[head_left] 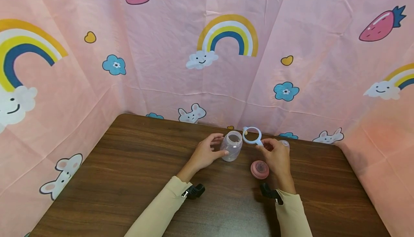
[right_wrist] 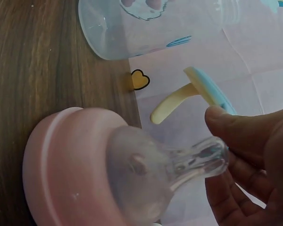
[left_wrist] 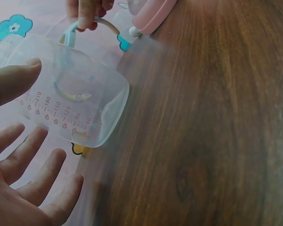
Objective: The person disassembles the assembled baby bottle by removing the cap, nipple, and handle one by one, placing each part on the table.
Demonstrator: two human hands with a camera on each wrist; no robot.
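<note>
A clear baby bottle [head_left: 231,147] stands upright without a lid, with red measuring marks on its side in the left wrist view. My left hand [head_left: 207,153] is at the bottle's left side, thumb in front of it and fingers spread loosely. My right hand [head_left: 276,158] pinches a light blue bottle-handle ring [head_left: 252,135] by its edge, raised just right of the bottle's mouth. A curved cream handle [right_wrist: 172,103] sticks out from the ring. Below the ring, a pink collar with a clear nipple [head_left: 260,169] sits on the table, nipple up.
Behind my right hand is a small clear cap [head_left: 284,143], partly hidden. All these stand toward the back of the dark wooden table [head_left: 145,150]. A pink printed cloth [head_left: 161,68] hangs along the table's back and sides.
</note>
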